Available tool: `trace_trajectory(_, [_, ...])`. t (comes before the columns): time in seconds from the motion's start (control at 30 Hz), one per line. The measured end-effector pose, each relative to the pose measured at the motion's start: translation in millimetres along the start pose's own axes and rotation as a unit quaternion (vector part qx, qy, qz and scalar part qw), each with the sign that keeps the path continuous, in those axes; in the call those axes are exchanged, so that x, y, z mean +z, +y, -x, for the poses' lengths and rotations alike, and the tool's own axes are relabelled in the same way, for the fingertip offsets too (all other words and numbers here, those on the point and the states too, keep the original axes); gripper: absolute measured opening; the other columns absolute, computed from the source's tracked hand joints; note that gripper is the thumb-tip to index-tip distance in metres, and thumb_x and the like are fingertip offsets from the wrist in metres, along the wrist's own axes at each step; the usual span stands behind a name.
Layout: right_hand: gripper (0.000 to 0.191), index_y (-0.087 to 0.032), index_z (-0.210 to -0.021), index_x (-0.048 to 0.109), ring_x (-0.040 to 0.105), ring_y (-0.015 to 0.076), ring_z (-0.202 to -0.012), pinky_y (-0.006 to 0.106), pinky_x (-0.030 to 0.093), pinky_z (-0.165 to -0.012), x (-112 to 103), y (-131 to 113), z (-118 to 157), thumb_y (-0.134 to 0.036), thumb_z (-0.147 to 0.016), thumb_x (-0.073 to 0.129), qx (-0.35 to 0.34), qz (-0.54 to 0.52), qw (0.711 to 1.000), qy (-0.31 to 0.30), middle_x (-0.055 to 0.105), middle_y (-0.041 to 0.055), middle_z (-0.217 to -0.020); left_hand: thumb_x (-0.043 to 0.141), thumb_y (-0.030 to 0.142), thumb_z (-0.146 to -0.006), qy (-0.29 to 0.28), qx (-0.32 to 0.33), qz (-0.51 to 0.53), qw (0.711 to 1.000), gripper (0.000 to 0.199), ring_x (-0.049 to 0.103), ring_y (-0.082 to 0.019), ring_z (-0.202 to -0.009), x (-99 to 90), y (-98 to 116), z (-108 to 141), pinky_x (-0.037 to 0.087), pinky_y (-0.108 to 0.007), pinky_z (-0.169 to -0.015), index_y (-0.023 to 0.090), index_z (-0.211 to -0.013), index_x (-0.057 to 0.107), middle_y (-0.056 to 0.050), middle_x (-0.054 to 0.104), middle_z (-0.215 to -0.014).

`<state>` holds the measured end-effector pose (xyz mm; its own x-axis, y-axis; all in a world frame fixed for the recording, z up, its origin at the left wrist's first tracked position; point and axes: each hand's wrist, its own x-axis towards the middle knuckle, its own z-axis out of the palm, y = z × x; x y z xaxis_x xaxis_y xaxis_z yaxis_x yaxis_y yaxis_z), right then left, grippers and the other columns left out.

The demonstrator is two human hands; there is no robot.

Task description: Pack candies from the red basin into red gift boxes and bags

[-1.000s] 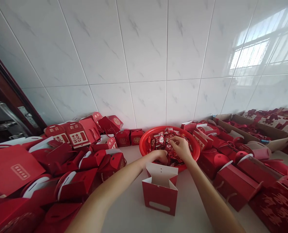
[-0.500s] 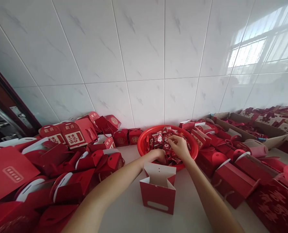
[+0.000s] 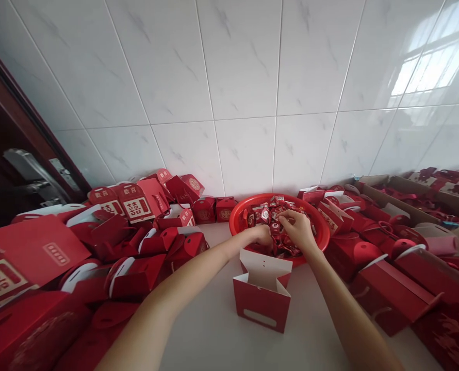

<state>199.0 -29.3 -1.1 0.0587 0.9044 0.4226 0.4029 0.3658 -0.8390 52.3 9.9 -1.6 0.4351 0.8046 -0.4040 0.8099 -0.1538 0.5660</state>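
Observation:
A red plastic basket [image 3: 235, 219] against the wall holds many small wrapped candies [image 3: 265, 214]. My left hand [image 3: 263, 236] reaches into its near left part, with curled fingers partly hidden among the candies. Over the right part is my right hand [image 3: 299, 229], its thumb and fingers drawn together at the candies. Whether either hand grips a candy cannot be made out. Just in front of the basket, between my forearms, a red box [image 3: 262, 304] stands upright with its white-lined top open.
Red gift boxes [image 3: 136, 278] crowd the left side, some with lids up. More red boxes [image 3: 392, 293] fill the right side, with a cardboard carton [image 3: 388, 203] of red items behind them. A tiled wall [image 3: 245, 154] closes off the back; a door handle [image 3: 32, 170] is at left.
The view has turned a little left, so everything sits further right. My left hand is slightly higher among the candies; my right hand stays about the same over the basket. The open box is unmoved.

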Motion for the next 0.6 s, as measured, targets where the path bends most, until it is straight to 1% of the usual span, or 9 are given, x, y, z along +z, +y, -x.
trace_trajectory(0.07, [0.021,-0.02,-0.074,0.071,0.064,0.0201,-0.057,0.03,0.046,-0.058,-0.1,0.9,-0.7,-0.034,-0.078,0.055,0.003,0.004,1.0,0.0,0.071,0.0036,-0.064,0.065,0.036,-0.095,0.003,0.012,0.013,1.0,0.032,0.067,-0.023,-0.101,-15.1,-1.5,8.9,0.059,-0.04,-0.085,0.014,-0.118,0.065,-0.008,0.067,-0.118])
trace_trajectory(0.13, [0.02,-0.021,-0.075,0.071,0.066,0.0207,-0.062,0.03,0.047,-0.061,0.1,1.6,-1.0,-0.032,-0.079,0.056,0.006,0.009,1.0,0.0,0.073,0.0039,-0.069,0.073,0.028,-0.086,0.042,0.04,0.036,0.998,0.018,0.069,-0.021,-0.089,-30.1,-3.3,16.4,0.057,-0.034,-0.081,0.014,-0.097,0.07,-0.002,0.071,-0.093])
trace_trajectory(0.17, [0.019,-0.021,-0.075,0.071,0.067,0.0209,-0.065,0.03,0.048,-0.063,0.2,1.6,-1.0,-0.032,-0.08,0.056,0.006,0.011,1.0,-0.001,0.074,0.0039,-0.071,0.074,0.024,-0.082,0.066,0.058,0.05,0.995,0.015,0.069,-0.02,-0.088,-36.6,-3.9,19.4,0.056,-0.031,-0.082,0.015,-0.093,0.069,0.001,0.071,-0.085])
trace_trajectory(0.2, [0.019,-0.021,-0.075,0.071,0.067,0.021,-0.067,0.03,0.048,-0.064,0.3,1.5,-0.8,-0.031,-0.08,0.056,0.007,0.012,1.0,-0.004,0.074,0.0037,-0.072,0.072,0.022,-0.079,0.089,0.076,0.062,0.991,0.015,0.068,-0.019,-0.088,-42.0,-4.4,21.6,0.055,-0.029,-0.083,0.017,-0.093,0.069,0.002,0.07,-0.082])
trace_trajectory(0.27, [0.017,-0.022,-0.076,0.072,0.068,0.021,-0.069,0.03,0.049,-0.066,0.3,0.5,0.0,-0.031,-0.081,0.058,0.006,0.014,1.0,-0.014,0.075,0.0031,-0.074,0.067,0.023,-0.079,0.123,0.108,0.08,0.983,0.02,0.068,-0.018,-0.092,-49.0,-4.5,24.2,0.053,-0.028,-0.087,0.019,-0.099,0.067,0.002,0.072,-0.086])
trace_trajectory(0.33, [0.016,-0.022,-0.078,0.072,0.069,0.0207,-0.071,0.029,0.05,-0.068,0.1,-1.0,0.9,-0.031,-0.081,0.059,0.004,0.015,1.0,-0.023,0.076,0.0027,-0.076,0.063,0.027,-0.08,0.136,0.131,0.081,0.979,0.023,0.067,-0.017,-0.097,-51.5,-4.0,25.0,0.051,-0.028,-0.088,0.02,-0.102,0.066,0.001,0.073,-0.095])
trace_trajectory(0.4, [0.016,-0.022,-0.079,0.072,0.069,0.0203,-0.072,0.029,0.051,-0.07,-0.3,-2.0,1.3,-0.029,-0.082,0.058,0.004,0.016,1.0,-0.022,0.076,0.0027,-0.078,0.062,0.03,-0.079,0.131,0.14,0.063,0.979,0.023,0.067,-0.018,-0.097,-51.3,-3.3,24.7,0.051,-0.027,-0.086,0.02,-0.1,0.067,-0.001,0.074,-0.098])
trace_trajectory(0.47, [0.016,-0.022,-0.08,0.072,0.07,0.0201,-0.072,0.029,0.051,-0.07,-0.5,-2.3,1.0,-0.028,-0.083,0.057,0.008,0.018,1.0,-0.015,0.076,0.003,-0.079,0.064,0.034,-0.078,0.116,0.135,0.027,0.984,0.022,0.068,-0.019,-0.093,-49.9,-3.1,23.9,0.05,-0.027,-0.081,0.02,-0.094,0.068,-0.003,0.074,-0.097])
trace_trajectory(0.6, [0.015,-0.022,-0.077,0.07,0.07,0.0198,-0.071,0.028,0.051,-0.066,0.1,-2.1,0.1,-0.025,-0.082,0.056,0.018,0.02,1.0,-0.003,0.076,0.0031,-0.078,0.07,0.041,-0.075,0.067,0.099,-0.07,0.99,0.022,0.066,-0.021,-0.082,-45.3,-5.0,20.6,0.046,-0.027,-0.07,0.021,-0.082,0.069,-0.003,0.072,-0.084])
